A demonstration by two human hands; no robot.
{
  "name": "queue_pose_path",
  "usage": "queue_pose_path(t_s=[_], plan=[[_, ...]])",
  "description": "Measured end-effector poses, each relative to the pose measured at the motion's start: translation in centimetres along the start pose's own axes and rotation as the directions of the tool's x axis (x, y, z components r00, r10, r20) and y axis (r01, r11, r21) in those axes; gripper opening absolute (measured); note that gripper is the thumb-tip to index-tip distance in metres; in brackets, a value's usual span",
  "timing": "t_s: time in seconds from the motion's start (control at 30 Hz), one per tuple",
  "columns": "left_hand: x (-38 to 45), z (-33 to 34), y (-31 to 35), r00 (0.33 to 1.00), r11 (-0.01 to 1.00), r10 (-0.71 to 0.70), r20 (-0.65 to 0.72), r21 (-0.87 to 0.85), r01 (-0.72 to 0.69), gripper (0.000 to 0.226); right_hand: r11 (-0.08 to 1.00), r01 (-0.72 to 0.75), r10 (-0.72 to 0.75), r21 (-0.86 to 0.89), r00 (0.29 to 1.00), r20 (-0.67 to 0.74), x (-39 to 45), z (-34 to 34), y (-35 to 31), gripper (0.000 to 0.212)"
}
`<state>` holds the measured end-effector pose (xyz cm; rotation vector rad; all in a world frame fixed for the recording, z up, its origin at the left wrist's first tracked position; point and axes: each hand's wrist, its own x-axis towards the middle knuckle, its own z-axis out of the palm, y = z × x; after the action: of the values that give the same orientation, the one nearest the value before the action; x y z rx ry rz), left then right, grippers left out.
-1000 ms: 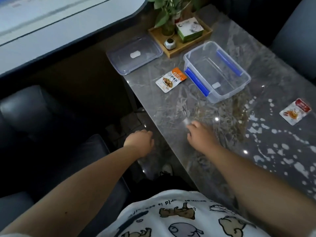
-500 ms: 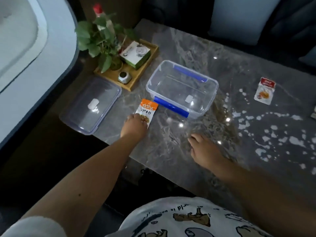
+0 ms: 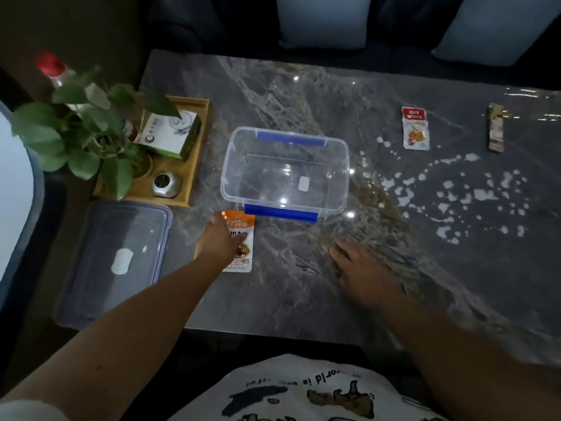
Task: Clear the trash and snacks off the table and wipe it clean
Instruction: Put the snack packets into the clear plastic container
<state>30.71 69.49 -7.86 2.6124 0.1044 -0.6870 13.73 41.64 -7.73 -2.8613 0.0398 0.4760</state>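
Task barely begun: left hand [image 3: 220,243] closes on 1 orange snack packet [image 3: 241,238], right hand [image 3: 361,268] rests open and empty on the surface [image 3: 303,299], container [image 3: 285,171] holds nothing, 2 packets and white spill [image 3: 455,192] remain.

lid [image 3: 113,262] left of bin [image 3: 285,173], seemingly apart
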Motion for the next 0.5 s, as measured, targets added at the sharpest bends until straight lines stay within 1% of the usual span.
queue_pose_path(t_s=[0.1,0.17,0.23,0.27,0.3,0.33,0.37,0.43,0.5], plan=[[0.3,-0.3,-0.6,1.0,0.996,0.029,-0.002,-0.086,-0.029,0.06,1.0,-0.006,0.006,0.025,1.0,-0.009,0.1,-0.1,-0.2,0.055],[0.1,-0.6,-1.0,0.999,0.984,0.016,0.032,-0.176,-0.01,0.061,0.993,-0.04,0.047,0.109,0.997,-0.067,0.6,-0.7,0.0,0.044],[-0.4,-1.2,-1.5,0.997,0.957,-0.017,0.078,-0.288,0.039,0.059,0.939,-0.168,0.224,0.3,0.961,-0.161,2.0,-2.4,0.5,0.02],[-0.8,-1.5,-1.8,0.995,0.941,-0.03,0.096,-0.332,0.06,0.057,0.88,-0.237,0.334,0.411,0.925,-0.182,3.0,-3.5,0.9,0.016],[-1.2,-1.9,-2.1,0.993,0.93,-0.038,0.112,-0.361,0.077,0.055,0.816,-0.287,0.425,0.501,0.886,-0.185,4.2,-4.7,1.2,0.023],[-1.7,-2.3,-2.3,0.991,0.922,-0.045,0.126,-0.376,0.09,0.054,0.762,-0.309,0.478,0.569,0.861,-0.173,5.4,-6.0,1.5,0.028],[-2.2,-2.9,-2.6,0.989,0.918,-0.052,0.136,-0.384,0.101,0.055,0.714,-0.309,0.502,0.628,0.851,-0.153,6.7,-7.4,1.5,0.031],[-3.2,-4.2,-2.9,0.989,0.905,-0.061,0.138,-0.41,0.113,0.053,0.636,-0.297,0.503,0.713,0.859,-0.092,9.3,-9.8,0.9,0.031],[-4.3,-5.8,-3.1,0.99,0.876,-0.068,0.124,-0.468,0.118,0.049,0.59,-0.306,0.495,0.747,0.868,-0.036,11.6,-11.4,0.1,0.041]])
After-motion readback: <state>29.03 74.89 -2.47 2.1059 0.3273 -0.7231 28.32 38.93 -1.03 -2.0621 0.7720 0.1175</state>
